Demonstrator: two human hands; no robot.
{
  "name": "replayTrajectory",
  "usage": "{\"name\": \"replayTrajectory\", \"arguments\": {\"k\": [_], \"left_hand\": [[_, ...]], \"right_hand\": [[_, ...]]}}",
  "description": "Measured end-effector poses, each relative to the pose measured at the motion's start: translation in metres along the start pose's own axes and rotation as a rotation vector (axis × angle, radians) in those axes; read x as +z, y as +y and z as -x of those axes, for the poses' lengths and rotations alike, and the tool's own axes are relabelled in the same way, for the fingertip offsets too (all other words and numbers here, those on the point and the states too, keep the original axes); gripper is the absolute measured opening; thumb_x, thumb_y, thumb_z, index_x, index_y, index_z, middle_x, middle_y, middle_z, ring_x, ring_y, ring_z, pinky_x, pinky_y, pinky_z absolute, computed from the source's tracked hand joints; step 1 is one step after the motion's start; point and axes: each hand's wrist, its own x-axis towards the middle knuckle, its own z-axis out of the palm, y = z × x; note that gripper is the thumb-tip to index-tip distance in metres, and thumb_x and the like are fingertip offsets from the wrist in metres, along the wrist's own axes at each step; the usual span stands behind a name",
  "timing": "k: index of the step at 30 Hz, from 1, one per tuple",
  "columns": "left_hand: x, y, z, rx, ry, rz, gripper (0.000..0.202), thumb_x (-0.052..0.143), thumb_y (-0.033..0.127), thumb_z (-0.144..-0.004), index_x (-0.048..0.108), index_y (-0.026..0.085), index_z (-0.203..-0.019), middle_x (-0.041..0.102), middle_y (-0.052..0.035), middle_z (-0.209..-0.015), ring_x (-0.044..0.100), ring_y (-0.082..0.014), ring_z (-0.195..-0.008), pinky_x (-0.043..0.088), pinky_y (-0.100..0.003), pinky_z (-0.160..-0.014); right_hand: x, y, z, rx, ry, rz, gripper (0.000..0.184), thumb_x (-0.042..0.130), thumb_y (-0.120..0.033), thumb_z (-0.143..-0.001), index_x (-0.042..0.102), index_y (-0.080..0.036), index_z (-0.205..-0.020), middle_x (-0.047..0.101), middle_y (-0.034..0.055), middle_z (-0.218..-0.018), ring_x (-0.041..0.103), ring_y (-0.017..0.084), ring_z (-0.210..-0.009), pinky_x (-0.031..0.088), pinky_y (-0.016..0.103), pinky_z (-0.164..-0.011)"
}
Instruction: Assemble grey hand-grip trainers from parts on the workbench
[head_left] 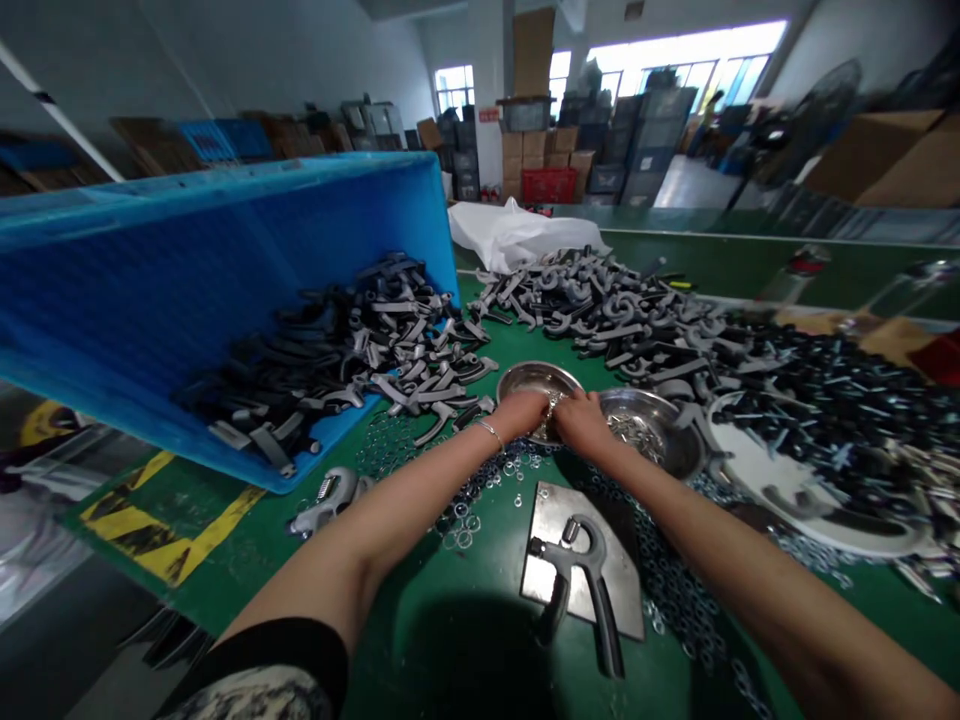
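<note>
Together, left hand, right hand at metal bowl; fingers curled, hold unclear; red sign unreadably small

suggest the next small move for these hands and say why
I'd probably lift a small part from the left bowl toward the hand grip: the left hand and right hand are together at that bowl, and the grip lies on the metal plate nearby.
</note>
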Motion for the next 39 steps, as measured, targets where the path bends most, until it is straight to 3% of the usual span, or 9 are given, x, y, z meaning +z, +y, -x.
{"name": "replayTrajectory", "arguments": {"k": [3, 6, 11, 15, 19, 24, 30, 35, 39], "left_hand": [[-0.005, -0.002, -0.002, -0.006, 0.015, -0.013, 0.009, 0.065, 0.009, -0.083, 0.072, 0.013, -0.079, 0.073, -0.0117, -0.09, 0.066, -0.0264, -0.099, 0.048, -0.038, -0.094], [-0.019, 0.001, 0.009, -0.004, 0.082, -0.002, 0.011, 0.062, 0.01, -0.083, 0.073, 0.013, -0.085, 0.074, -0.0106, -0.091, 0.066, -0.0233, -0.096, 0.048, -0.034, -0.091], [-0.039, 0.011, 0.081, -0.023, 0.174, 0.153, 0.011, 0.065, 0.02, -0.086, 0.072, 0.013, -0.091, 0.075, -0.0073, -0.09, 0.067, -0.0175, -0.084, 0.05, -0.029, -0.08], [-0.017, 0.029, 0.153, -0.094, 0.061, 0.498, 0.012, 0.069, 0.027, -0.083, 0.07, 0.016, -0.087, 0.073, -0.0029, -0.082, 0.066, -0.0158, -0.074, 0.05, -0.027, -0.071], [0.02, 0.051, 0.184, -0.112, -0.042, 0.577, 0.009, 0.068, 0.025, -0.082, 0.07, 0.017, -0.084, 0.073, -0.0019, -0.082, 0.067, -0.0166, -0.077, 0.05, -0.026, -0.074], [0.029, 0.062, 0.189, -0.054, 0.04, 0.518, 0.007, 0.065, 0.022, -0.084, 0.071, 0.018, -0.084, 0.073, -0.0009, -0.084, 0.066, -0.0162, -0.08, 0.049, -0.027, -0.077], [0.021, 0.049, 0.208, -0.197, 0.046, 0.75, 0.013, 0.071, 0.027, -0.08, 0.072, 0.017, -0.089, 0.074, -0.0043, -0.088, 0.068, -0.0174, -0.083, 0.051, -0.029, -0.079], [0.026, 0.05, 0.215, -0.253, 0.048, 0.884, 0.016, 0.073, 0.03, -0.08, 0.069, 0.016, -0.087, 0.074, -0.0054, -0.086, 0.068, -0.0168, -0.078, 0.053, -0.03, -0.078], [0.029, 0.052, 0.218, -0.185, 0.059, 0.74, 0.016, 0.063, 0.031, -0.089, 0.069, 0.016, -0.087, 0.073, -0.0049, -0.084, 0.066, -0.0169, -0.079, 0.05, -0.028, -0.074]], "right_hand": [[0.002, -0.001, -0.003, 0.015, -0.012, -0.022, 0.028, 0.047, -0.019, -0.095, 0.072, -0.011, -0.105, 0.072, 0.0198, -0.111, 0.05, 0.035, -0.112, 0.032, 0.044, -0.089], [0.003, -0.001, -0.006, 0.029, -0.026, -0.04, 0.026, 0.051, -0.022, -0.094, 0.074, -0.012, -0.099, 0.073, 0.0197, -0.107, 0.05, 0.035, -0.113, 0.032, 0.045, -0.091], [0.005, -0.003, -0.001, 0.069, -0.02, -0.079, 0.026, 0.059, -0.036, -0.094, 0.07, -0.015, -0.104, 0.069, 0.0122, -0.113, 0.052, 0.031, -0.12, 0.034, 0.049, -0.101], [0.001, -0.008, -0.001, 0.115, 0.01, -0.152, 0.033, 0.062, -0.042, -0.094, 0.065, -0.016, -0.113, 0.064, 0.0093, -0.124, 0.057, 0.027, -0.119, 0.04, 0.052, -0.104], [-0.019, -0.011, 0.003, 0.138, 0.08, -0.288, 0.028, 0.058, -0.035, -0.097, 0.065, -0.012, -0.111, 0.067, 0.0121, -0.116, 0.062, 0.026, -0.111, 0.045, 0.046, -0.098], [-0.032, -0.018, 0.086, 0.049, 0.14, -0.49, 0.024, 0.046, -0.031, -0.101, 0.065, -0.016, -0.099, 0.072, 0.0081, -0.097, 0.067, 0.019, -0.09, 0.05, 0.03, -0.081], [0.007, -0.032, 0.207, -0.052, 0.195, -0.674, 0.022, 0.048, -0.036, -0.1, 0.062, -0.021, -0.09, 0.067, 0.0072, -0.091, 0.064, 0.023, -0.088, 0.053, 0.038, -0.082], [0.025, -0.042, 0.21, -0.114, 0.256, -0.606, 0.022, 0.048, -0.034, -0.101, 0.064, -0.02, -0.094, 0.067, 0.0103, -0.093, 0.063, 0.025, -0.089, 0.053, 0.041, -0.081], [0.03, -0.045, 0.201, -0.144, 0.305, -0.473, 0.024, 0.048, -0.032, -0.102, 0.064, -0.016, -0.096, 0.066, 0.0118, -0.093, 0.063, 0.025, -0.089, 0.054, 0.038, -0.077]]}}
